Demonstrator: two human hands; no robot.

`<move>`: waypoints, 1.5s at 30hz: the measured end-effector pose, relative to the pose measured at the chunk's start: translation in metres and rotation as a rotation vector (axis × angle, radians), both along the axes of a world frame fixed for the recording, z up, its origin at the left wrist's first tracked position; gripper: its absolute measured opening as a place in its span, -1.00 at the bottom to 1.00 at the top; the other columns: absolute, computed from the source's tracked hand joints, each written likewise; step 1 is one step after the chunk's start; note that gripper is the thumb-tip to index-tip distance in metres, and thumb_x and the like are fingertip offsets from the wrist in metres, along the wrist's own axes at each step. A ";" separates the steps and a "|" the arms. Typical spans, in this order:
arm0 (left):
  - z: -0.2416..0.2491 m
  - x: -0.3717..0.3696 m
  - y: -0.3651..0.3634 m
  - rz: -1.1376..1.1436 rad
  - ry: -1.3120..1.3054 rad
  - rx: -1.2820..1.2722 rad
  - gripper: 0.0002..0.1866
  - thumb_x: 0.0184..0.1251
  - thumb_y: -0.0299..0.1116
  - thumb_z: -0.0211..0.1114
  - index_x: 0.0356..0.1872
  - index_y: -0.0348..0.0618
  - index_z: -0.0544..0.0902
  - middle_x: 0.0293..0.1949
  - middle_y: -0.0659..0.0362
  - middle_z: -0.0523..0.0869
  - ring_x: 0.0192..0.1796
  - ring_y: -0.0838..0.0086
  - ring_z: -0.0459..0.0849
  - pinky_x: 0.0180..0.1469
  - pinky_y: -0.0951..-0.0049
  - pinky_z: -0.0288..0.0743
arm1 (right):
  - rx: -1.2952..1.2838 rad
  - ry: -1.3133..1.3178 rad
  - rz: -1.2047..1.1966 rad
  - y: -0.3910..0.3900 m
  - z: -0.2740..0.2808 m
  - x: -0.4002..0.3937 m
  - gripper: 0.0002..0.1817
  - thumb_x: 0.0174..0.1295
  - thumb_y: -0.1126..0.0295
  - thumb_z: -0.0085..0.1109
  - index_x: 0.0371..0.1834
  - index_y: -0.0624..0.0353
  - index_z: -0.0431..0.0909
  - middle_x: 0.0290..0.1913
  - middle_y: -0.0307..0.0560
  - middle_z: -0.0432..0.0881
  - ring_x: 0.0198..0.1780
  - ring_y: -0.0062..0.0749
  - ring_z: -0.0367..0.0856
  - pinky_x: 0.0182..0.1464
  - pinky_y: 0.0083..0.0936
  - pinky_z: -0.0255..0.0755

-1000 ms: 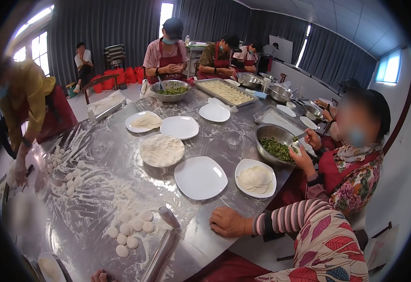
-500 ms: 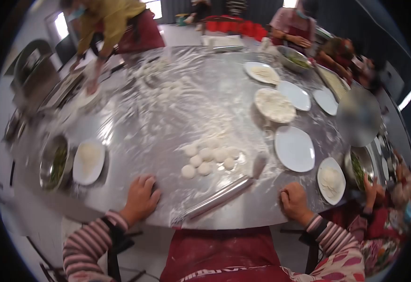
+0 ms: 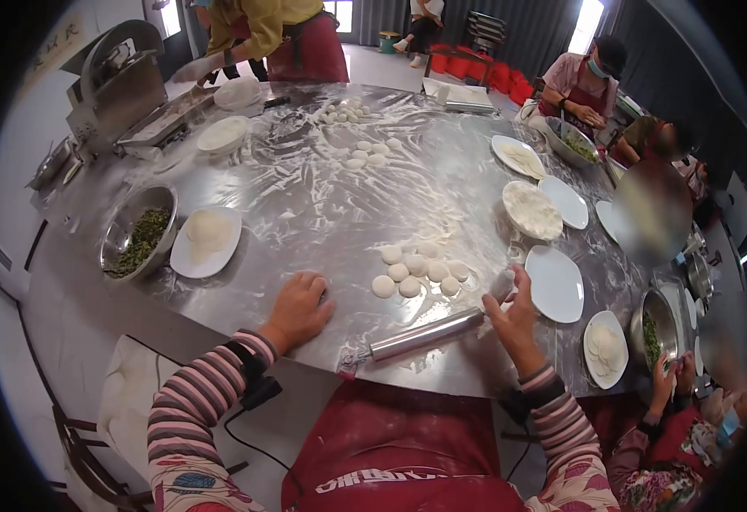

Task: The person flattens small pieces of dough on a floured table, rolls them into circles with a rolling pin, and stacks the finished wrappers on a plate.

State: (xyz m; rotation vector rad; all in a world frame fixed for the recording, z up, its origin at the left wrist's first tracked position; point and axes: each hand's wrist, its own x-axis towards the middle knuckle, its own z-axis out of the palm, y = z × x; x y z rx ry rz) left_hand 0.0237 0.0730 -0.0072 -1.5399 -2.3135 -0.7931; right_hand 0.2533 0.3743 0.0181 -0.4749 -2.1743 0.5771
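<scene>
head camera view: the right hand (image 3: 514,317) has moved from the bare tabletop (image 3: 258,294) to the pale end handle (image 3: 500,288) of a shiny metal rolling pin (image 3: 429,333), thumb and fingers on either side; whether they are clasped tight cannot be told. that brings the pin, lying at lower centre below pale round dough discs (image 3: 409,287), within control of one hand. the left hand (image 3: 299,307) still rests loosely curled, apparently empty, left of the pin. half a second earlier, the right hand lay folded, apart from the handle, near the square white plate (image 3: 554,286).
</scene>
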 end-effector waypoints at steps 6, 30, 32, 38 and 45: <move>-0.003 -0.003 0.009 0.078 -0.124 0.028 -0.71 0.05 -0.34 0.30 -0.25 -0.24 0.48 -0.21 -0.03 0.54 -0.08 0.03 0.50 -0.01 0.15 0.39 | -0.472 -0.044 0.206 0.009 -0.010 -0.001 -0.60 0.15 0.54 0.19 0.04 0.21 0.30 -0.23 -0.06 0.55 -0.25 -0.40 0.53 -0.17 -0.47 0.43; 0.012 0.041 0.256 -0.276 -0.037 -0.416 -0.82 0.06 -0.42 0.21 -0.29 -0.23 0.58 -0.15 -0.04 0.57 -0.01 0.08 0.56 -0.01 0.17 0.48 | -0.353 0.081 0.056 -0.046 -0.008 0.083 -0.69 0.15 0.45 0.29 -0.09 0.16 0.41 -0.19 -0.04 0.57 -0.23 -0.29 0.57 -0.14 -0.48 0.45; 0.023 0.045 0.242 -0.317 -0.074 -0.274 -0.82 0.05 -0.40 0.26 -0.32 -0.24 0.58 -0.26 -0.03 0.62 -0.15 0.11 0.61 -0.12 0.22 0.49 | -0.372 0.100 0.068 -0.040 -0.005 0.082 -0.66 0.07 0.48 0.32 -0.11 0.18 0.42 -0.16 0.03 0.56 -0.20 -0.22 0.58 -0.12 -0.42 0.46; 0.032 0.067 0.197 -0.355 -0.648 -0.176 -0.75 0.04 -0.28 0.35 -0.42 -0.25 0.55 -0.55 0.07 0.60 -0.47 0.33 0.56 -0.38 0.34 0.41 | -0.458 -0.033 0.329 -0.025 0.022 0.084 -0.61 0.00 0.48 0.30 -0.06 0.23 0.45 -0.06 0.06 0.55 -0.02 -0.24 0.56 0.01 -0.42 0.43; 0.014 0.139 0.127 -0.232 -0.714 -0.028 -0.76 0.24 -0.29 0.28 -0.35 -0.26 0.47 -0.50 0.06 0.58 -0.42 0.38 0.55 -0.36 0.34 0.41 | 0.290 -0.312 -0.262 0.052 0.013 0.092 -0.72 0.00 0.46 0.23 -0.17 0.23 0.53 -0.21 -0.02 0.57 -0.13 -0.23 0.59 -0.10 -0.32 0.48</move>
